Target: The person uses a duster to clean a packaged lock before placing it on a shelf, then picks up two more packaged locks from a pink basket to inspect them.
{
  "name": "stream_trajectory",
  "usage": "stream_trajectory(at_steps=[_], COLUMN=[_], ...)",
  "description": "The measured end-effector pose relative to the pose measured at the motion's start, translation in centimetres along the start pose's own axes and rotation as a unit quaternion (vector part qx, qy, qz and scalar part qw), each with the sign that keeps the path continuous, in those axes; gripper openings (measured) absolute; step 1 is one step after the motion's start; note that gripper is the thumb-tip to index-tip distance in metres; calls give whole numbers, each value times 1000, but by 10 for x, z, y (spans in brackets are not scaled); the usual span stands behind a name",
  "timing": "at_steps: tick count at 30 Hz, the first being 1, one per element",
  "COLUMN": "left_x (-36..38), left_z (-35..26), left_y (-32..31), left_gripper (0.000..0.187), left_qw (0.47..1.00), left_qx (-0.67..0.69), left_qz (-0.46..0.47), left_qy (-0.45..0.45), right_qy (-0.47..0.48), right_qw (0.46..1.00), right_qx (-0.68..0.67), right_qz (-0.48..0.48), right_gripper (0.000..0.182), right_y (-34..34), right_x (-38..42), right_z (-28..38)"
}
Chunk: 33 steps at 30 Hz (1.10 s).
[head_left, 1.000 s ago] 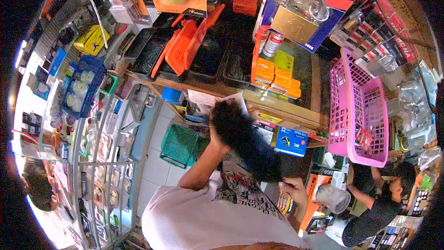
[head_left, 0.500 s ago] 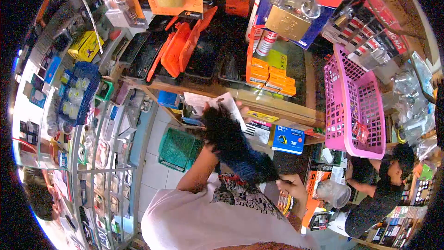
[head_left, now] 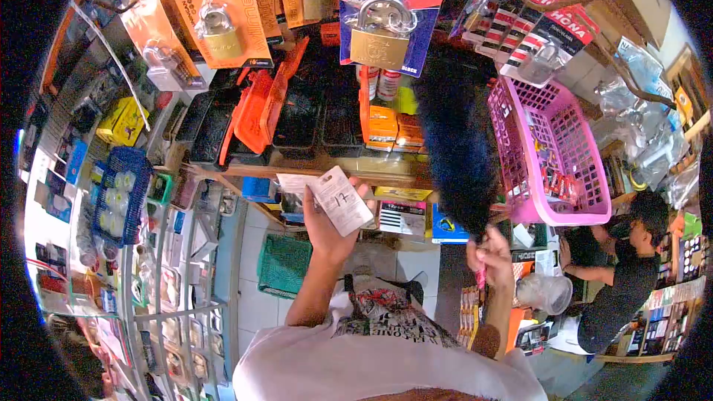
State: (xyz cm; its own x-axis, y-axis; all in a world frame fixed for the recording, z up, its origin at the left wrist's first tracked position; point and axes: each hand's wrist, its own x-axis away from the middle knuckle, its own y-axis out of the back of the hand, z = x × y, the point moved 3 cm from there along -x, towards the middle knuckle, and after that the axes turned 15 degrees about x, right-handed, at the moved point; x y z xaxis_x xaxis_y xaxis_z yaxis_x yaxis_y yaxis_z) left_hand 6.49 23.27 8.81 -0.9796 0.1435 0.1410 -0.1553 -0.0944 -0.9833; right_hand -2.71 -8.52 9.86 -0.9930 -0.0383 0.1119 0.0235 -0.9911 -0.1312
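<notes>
In front of my chest, my left hand (head_left: 330, 230) holds a white card (head_left: 342, 200) marked "17", with another pale card edge beside it. My right hand (head_left: 492, 254) is closed round the lower end of a dark fluffy duster (head_left: 459, 141). The duster stands up and leans slightly left, in front of the shelf and just left of the pink basket (head_left: 553, 208). Orange small boxes (head_left: 382, 125) are partly behind it.
Padlocks in packs (head_left: 379, 41) hang at the top on hooks. Orange and black trays (head_left: 260, 115) lie on the wooden shelf. A green basket (head_left: 284, 263) is on the floor. At the right, a person in black (head_left: 624, 289) bends over the goods. Glass shelving lines the left.
The duster has swung from over my left hand and the card up and to the right. The card is now uncovered. The view has shifted, and the padlocks appear farther left.
</notes>
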Motion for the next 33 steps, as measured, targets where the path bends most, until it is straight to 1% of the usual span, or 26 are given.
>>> stream_trajectory(at_steps=[1,3,6,9,10,13,14,17,18,22,25,26,27,28,29,31,32,33], left_x=[0,0,-1,0,1,1,1,-1,0,3,4,5,5,4,4,5,5,6], left_z=[-1,-2,-4,-4,-3,1,2,2,1,2,1,1,1,1,1,2,6,13], left_y=[-1,1,6,7,7,8,9,11,11,12,13,13,12,12,12,11,5,-2], left_gripper=[60,61,62,63,63,65,66,67,67,67,67,67,67,67,66,65,63,62], left_qw=[1000,999,1000,1000,1000,1000,1000,999,999,999,1000,1000,1000,1000,999,999,998,998], left_qx=[4,14,-6,-16,-19,-18,-17,-16,-17,-5,-12,-15,-19,-22,-32,-54,-59,-64], left_qz=[9,31,26,13,10,2,8,30,33,24,4,2,1,0,-1,-2,6,11], left_qy=[8,23,2,-5,-4,12,17,27,28,28,17,16,15,14,9,-3,-7,-10], right_qy=[-5,-9,-5,48,33,-11,-8,-23,-18,-22,-28,6,38,71,96,141,148,164], right_qw=[998,996,998,996,996,995,993,991,992,991,991,978,954,920,878,763,836,850], right_qx=[-42,-51,-56,-65,-70,-69,-53,-67,-78,30,75,172,267,360,454,626,526,501], right_qz=[52,77,18,-47,-42,-76,-106,-114,-102,-132,-111,-121,-129,-136,-118,-81,-54,-12], right_gripper=[55,64,71,59,63,61,59,56,55,56,65,66,68,69,70,73,71,69], right_y=[1,16,20,-1,-1,-8,-10,-5,-5,2,18,16,11,4,-6,-31,-42,-51], right_x=[-4,-9,-15,-32,-39,-56,-59,-65,-64,-60,-59,-52,-43,-34,-22,7,17,25], right_z=[9,5,2,18,19,23,22,11,10,4,-15,-11,-4,6,22,65,78,90])
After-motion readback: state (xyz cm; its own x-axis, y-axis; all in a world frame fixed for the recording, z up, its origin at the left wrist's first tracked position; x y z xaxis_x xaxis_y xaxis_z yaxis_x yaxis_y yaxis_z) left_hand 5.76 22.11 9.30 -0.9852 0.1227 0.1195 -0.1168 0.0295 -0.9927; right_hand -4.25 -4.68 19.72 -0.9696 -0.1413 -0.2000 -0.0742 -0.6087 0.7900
